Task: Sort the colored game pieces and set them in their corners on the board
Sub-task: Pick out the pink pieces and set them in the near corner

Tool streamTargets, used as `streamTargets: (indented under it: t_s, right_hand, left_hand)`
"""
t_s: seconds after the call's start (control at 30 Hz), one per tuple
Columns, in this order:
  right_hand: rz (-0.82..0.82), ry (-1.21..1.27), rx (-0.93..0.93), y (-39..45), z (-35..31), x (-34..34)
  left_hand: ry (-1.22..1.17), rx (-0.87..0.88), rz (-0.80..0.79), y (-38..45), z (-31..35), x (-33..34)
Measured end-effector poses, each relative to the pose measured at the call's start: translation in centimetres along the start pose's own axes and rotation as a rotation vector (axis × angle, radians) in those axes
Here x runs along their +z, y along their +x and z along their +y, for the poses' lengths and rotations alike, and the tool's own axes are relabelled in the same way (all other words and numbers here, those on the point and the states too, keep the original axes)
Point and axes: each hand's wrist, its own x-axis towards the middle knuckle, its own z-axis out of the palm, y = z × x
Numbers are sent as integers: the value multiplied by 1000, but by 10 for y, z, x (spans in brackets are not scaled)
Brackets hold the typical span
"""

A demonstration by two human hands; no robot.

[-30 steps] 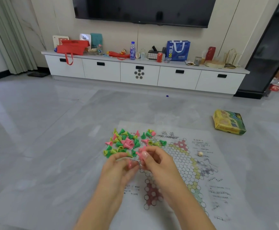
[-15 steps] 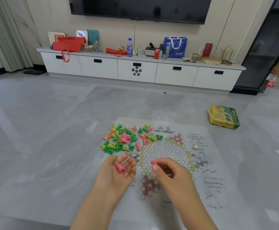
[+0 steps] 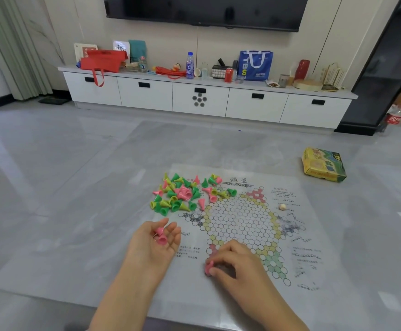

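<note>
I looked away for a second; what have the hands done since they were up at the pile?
Both hands pulled back from the pile of pieces toward the person. The right hand came down to the board's near red corner, pinching a pink piece against it. The left hand turned palm up beside the board, cradling two pink pieces. The pile, the small pale bead and the yellow box stayed put.

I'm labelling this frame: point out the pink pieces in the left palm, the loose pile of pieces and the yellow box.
pink pieces (image 3: 161, 236), head view, on the lower cone
pile of pieces (image 3: 181, 195), head view, pink cluster at its middle
yellow box (image 3: 323, 164), head view, top face
</note>
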Motion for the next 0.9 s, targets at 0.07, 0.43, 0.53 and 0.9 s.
streamTargets:
  t_s: [0.07,0.43,0.53,0.9]
  right_hand:
    - [-19,-38,-12,0,-2,-1]
    - [-17,-113,-81,-3,0,1]
    - [-20,-114,-74,-4,0,1]
    - [254,494,169,6,-27,-18]
  left_hand:
    - [2,6,6,0,0,0]
    - [26,19,19,-2,-2,1]
    - [35,23,23,-3,-2,1]
    - [717,218,-301,-19,-10,13]
